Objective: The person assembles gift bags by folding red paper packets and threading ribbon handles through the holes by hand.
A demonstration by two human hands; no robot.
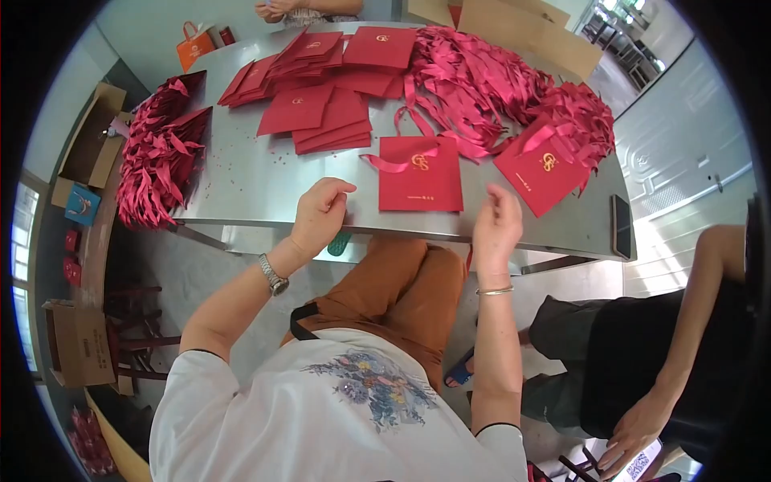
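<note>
A flat red paper gift bag (422, 181) with a gold emblem lies on the metal table in front of me, a pink-red ribbon handle loose across its top. My left hand (320, 210) hovers left of this bag, fingers curled in and thumb against them, with nothing visible in it. On the bag's right side, my right hand (498, 229) is raised by the table edge, its fingers bent together and no object showing. Neither hand touches the bag. Close to my right hand rests a second red gift bag (544, 169), tilted, with ribbon over its upper part.
Stacked red bags (313, 104) cover the table's far middle. Ribboned bags heap up at the far right (482, 72) and left edge (157, 153). A phone (620, 226) lies at the right corner. Another person (658, 353) sits at my right; someone's hands (277, 10) show across the table.
</note>
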